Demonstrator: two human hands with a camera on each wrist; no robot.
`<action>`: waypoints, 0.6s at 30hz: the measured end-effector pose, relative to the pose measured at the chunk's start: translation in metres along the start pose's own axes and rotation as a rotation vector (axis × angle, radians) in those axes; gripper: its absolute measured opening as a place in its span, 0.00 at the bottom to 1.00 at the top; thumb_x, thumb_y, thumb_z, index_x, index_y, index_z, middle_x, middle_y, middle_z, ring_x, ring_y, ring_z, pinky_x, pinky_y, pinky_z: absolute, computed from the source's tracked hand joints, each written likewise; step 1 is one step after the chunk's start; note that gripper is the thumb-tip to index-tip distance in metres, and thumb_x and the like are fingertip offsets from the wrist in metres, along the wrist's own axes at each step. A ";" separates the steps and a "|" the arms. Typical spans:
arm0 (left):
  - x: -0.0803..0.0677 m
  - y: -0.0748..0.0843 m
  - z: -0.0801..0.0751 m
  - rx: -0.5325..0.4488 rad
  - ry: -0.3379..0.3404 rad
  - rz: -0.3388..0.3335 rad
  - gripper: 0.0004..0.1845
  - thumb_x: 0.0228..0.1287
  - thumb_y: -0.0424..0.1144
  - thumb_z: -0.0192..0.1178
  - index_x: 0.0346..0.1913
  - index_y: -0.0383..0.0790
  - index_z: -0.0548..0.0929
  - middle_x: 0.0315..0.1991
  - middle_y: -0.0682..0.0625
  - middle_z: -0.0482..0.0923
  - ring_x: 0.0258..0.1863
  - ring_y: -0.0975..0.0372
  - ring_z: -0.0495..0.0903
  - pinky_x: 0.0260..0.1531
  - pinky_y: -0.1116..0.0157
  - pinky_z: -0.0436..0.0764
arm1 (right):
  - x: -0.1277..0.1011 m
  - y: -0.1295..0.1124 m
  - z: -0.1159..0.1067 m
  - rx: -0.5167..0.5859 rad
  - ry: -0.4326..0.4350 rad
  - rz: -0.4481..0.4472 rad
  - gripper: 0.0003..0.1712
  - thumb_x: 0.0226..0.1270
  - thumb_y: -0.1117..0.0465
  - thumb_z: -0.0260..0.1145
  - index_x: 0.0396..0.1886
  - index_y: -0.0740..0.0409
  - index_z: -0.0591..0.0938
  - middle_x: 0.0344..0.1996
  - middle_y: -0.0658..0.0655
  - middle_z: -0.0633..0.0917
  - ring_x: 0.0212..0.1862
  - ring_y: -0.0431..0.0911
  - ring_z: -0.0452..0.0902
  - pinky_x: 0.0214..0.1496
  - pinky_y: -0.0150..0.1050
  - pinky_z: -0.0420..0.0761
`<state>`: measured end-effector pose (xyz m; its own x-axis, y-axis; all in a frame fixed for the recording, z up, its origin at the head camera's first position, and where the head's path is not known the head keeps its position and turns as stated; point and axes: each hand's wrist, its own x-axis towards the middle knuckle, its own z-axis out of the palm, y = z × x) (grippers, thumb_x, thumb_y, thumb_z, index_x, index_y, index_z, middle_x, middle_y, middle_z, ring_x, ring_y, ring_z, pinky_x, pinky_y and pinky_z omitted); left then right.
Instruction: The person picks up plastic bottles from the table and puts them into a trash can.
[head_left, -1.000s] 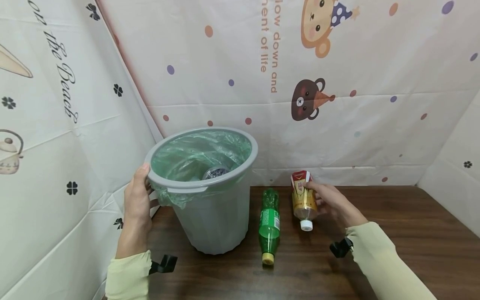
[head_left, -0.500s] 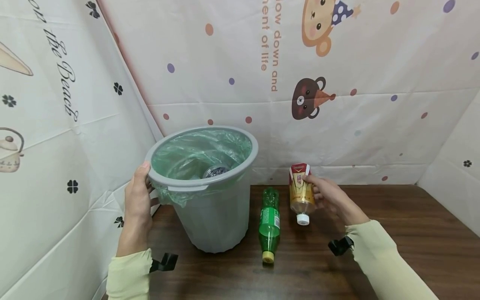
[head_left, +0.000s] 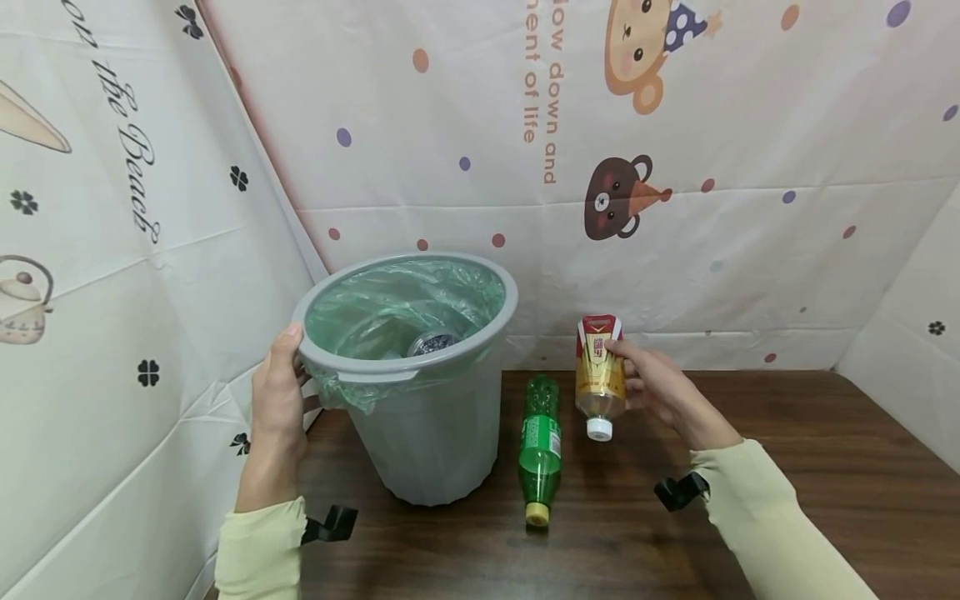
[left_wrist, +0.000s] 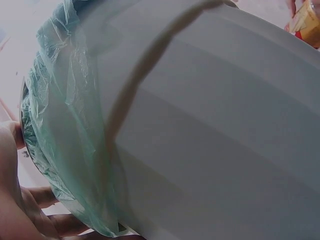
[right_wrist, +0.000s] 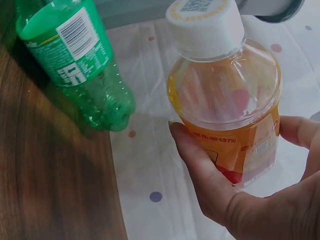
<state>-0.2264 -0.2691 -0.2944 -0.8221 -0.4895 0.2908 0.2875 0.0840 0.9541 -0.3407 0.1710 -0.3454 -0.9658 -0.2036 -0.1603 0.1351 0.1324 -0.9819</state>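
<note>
My right hand (head_left: 651,385) grips a small bottle (head_left: 597,377) with a yellow and red label and a white cap, held above the table with the cap pointing down; the right wrist view shows the bottle (right_wrist: 225,105) held between thumb and fingers. A green plastic bottle (head_left: 538,447) with a yellow cap lies on the wooden table (head_left: 750,492) just left of it, also seen as the green bottle (right_wrist: 75,55). My left hand (head_left: 277,400) holds the left rim of a grey bin (head_left: 420,417) lined with a green bag (left_wrist: 60,145). A dark round object (head_left: 430,343) lies inside the bin.
Patterned white sheets (head_left: 675,167) wall in the table at the back, left and right. The bin stands in the back left corner. Bare wood stretches to the right of the bottles.
My right hand has lifted the yellow-labelled bottle off the table and a little to the left. The left hand, bin and green bottle have stayed put.
</note>
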 end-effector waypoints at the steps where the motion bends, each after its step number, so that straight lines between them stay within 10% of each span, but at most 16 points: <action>1: 0.000 0.000 0.000 0.000 0.000 0.002 0.24 0.80 0.63 0.50 0.55 0.51 0.86 0.47 0.52 0.87 0.48 0.60 0.81 0.33 0.63 0.82 | 0.000 -0.002 0.001 0.009 0.003 -0.006 0.42 0.82 0.38 0.58 0.72 0.72 0.65 0.47 0.61 0.81 0.42 0.47 0.85 0.43 0.47 0.87; 18: 0.000 0.000 0.001 0.022 0.003 0.010 0.28 0.80 0.65 0.50 0.57 0.44 0.85 0.47 0.49 0.86 0.48 0.58 0.81 0.33 0.63 0.81 | -0.004 -0.024 0.009 0.221 0.010 -0.030 0.33 0.82 0.41 0.60 0.68 0.61 0.65 0.52 0.61 0.74 0.43 0.46 0.84 0.42 0.43 0.87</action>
<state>-0.2265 -0.2681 -0.2945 -0.8176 -0.4915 0.3000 0.2847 0.1079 0.9525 -0.3384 0.1602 -0.3219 -0.9721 -0.1949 -0.1306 0.1503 -0.0900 -0.9845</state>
